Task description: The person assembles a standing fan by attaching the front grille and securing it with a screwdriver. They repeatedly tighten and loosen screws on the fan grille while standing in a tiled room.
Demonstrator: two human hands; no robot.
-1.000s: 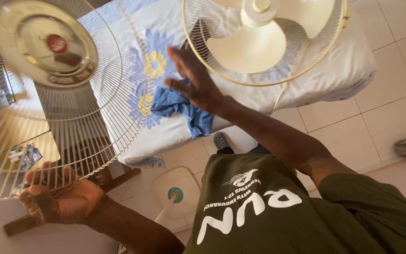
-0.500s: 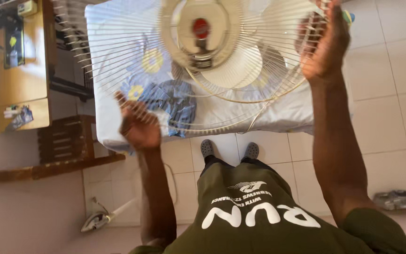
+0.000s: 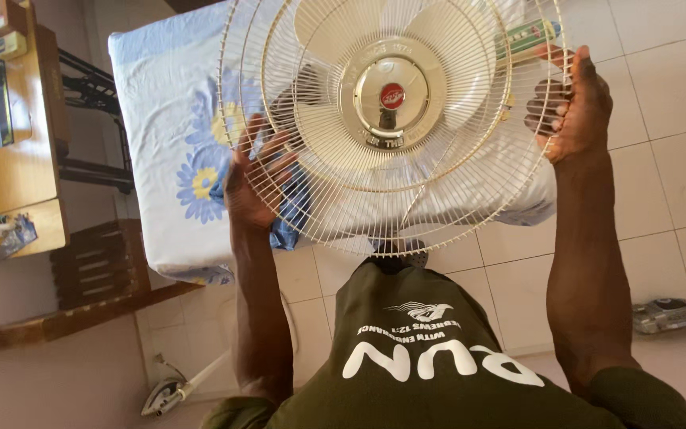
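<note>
Head view: wire fan guard (image 3: 335, 191), round and cream, is held up between both hands over the fan's blades (image 3: 438, 48), above a floral sheet (image 3: 168, 119). The left hand (image 3: 249, 187) curls its fingers through the wires at the lower left rim; the right hand (image 3: 569, 107) clasps the right rim. It looks light, springy, easily bent, so the stiffer outer rim seems the safest hold.

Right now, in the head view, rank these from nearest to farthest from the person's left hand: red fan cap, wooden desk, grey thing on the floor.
1. Red fan cap, right of the left hand, at the grille's centre.
2. Wooden desk, at the left edge.
3. Grey thing, on the tiles, far lower right.
</note>
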